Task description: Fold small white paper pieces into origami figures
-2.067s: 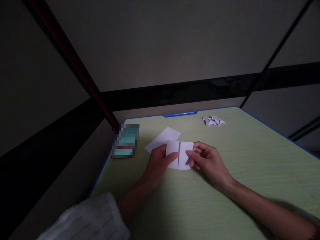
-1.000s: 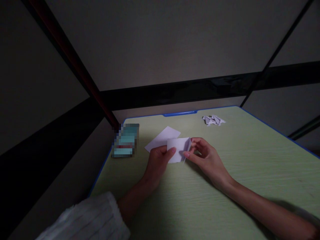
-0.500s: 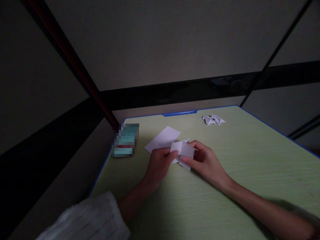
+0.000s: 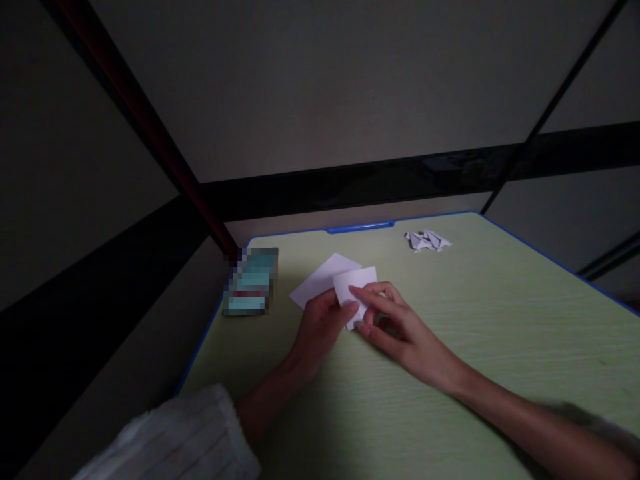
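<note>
White folded paper (image 4: 356, 285), small and creased, pinched between left hand (image 4: 320, 330) and right hand (image 4: 395, 330).

Pale green table (image 4: 500, 347) with blue rim, flat white sheet (image 4: 320, 277) lying on it, blurred teal packet (image 4: 250, 281) at the left edge, small heap of folded white paper pieces (image 4: 427, 241) near the far edge, dark wall rails behind.
</note>
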Motion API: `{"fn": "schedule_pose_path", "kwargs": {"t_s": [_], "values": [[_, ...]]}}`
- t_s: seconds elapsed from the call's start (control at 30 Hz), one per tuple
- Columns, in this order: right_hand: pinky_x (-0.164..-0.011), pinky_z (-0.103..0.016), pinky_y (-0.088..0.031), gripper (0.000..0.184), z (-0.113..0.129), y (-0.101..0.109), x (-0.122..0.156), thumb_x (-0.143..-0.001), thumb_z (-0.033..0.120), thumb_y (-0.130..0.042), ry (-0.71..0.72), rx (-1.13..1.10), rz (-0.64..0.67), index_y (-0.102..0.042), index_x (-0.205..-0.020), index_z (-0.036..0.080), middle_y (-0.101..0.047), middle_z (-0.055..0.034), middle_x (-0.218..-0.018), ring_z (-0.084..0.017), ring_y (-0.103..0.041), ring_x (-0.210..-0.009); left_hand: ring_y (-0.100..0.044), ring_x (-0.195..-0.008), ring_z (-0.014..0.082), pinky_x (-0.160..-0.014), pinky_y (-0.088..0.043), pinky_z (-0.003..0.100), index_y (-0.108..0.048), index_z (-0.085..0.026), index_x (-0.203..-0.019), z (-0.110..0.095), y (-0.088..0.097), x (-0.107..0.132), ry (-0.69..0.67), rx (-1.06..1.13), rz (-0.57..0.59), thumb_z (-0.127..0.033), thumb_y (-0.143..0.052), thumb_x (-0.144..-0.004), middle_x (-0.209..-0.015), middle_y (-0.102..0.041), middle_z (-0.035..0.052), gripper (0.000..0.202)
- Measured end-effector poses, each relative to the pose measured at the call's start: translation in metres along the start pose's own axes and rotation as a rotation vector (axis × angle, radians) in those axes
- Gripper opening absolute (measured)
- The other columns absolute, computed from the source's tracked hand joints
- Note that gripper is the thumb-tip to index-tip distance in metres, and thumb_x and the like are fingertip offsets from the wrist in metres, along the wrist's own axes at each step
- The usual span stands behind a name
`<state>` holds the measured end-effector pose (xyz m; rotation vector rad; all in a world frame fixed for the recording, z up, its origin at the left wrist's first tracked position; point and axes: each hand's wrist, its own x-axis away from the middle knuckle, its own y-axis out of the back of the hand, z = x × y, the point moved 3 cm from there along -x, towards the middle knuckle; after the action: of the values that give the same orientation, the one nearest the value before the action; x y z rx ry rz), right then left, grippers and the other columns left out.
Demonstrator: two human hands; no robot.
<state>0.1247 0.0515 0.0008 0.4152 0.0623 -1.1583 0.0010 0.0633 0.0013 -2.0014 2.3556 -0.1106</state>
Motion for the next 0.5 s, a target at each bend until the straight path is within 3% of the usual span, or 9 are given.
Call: {"fn": "schedule_pose_path", "kwargs": {"t_s": [0.17,0.3,0.4,0.5], "values": [[-0.048,-0.021,-0.037,0.021,-0.003,0.009,-0.001,-0.073,0.019,-0.052,-0.055,-0.024,-0.222,-0.05,-0.094,0.02,-0.04,0.0003,-0.081,-0.007,-0.041,-0.056,-0.044,-0.057,0.0108,-0.053,-0.032,0.021,-0.062,-0.01,-0.07,0.003,0.007,-0.001,0.03,-0.05,-0.11,-0.025,-0.054,-0.065,-0.058,-0.054,-0.001,0.018],[-0.044,-0.019,-0.034,0.033,-0.005,0.016,-0.003,-0.068,0.022,-0.058,-0.119,-0.138,-0.385,-0.041,-0.095,0.022,-0.04,0.0032,-0.079,-0.005,-0.036,-0.05,-0.043,-0.052,0.0099,-0.048,-0.03,0.02,-0.062,-0.01,-0.067,0.008,0.009,-0.001,0.053,-0.129,-0.066,-0.026,-0.055,-0.065,-0.055,-0.053,-0.0016,0.018],[-0.045,-0.02,-0.035,0.027,-0.007,0.014,-0.006,-0.065,0.025,-0.06,-0.169,-0.226,-0.311,-0.046,-0.087,0.018,-0.045,0.0021,-0.076,-0.006,-0.042,-0.052,-0.043,-0.051,0.009,-0.047,-0.029,0.02,-0.062,-0.01,-0.065,0.005,0.006,0.0,0.047,-0.207,-0.029,-0.021,-0.057,-0.062,-0.054,-0.053,-0.0017,0.013],[-0.043,-0.02,-0.032,0.017,-0.011,0.01,-0.007,-0.064,0.028,-0.06,-0.269,-0.263,-0.212,-0.049,-0.068,0.015,-0.047,0.0032,-0.059,-0.007,-0.041,-0.048,-0.044,-0.05,0.0089,-0.045,-0.031,0.019,-0.064,-0.01,-0.068,0.0,0.005,0.001,0.049,-0.212,-0.084,-0.017,-0.061,-0.058,-0.055,-0.056,-0.0014,0.013]]}}
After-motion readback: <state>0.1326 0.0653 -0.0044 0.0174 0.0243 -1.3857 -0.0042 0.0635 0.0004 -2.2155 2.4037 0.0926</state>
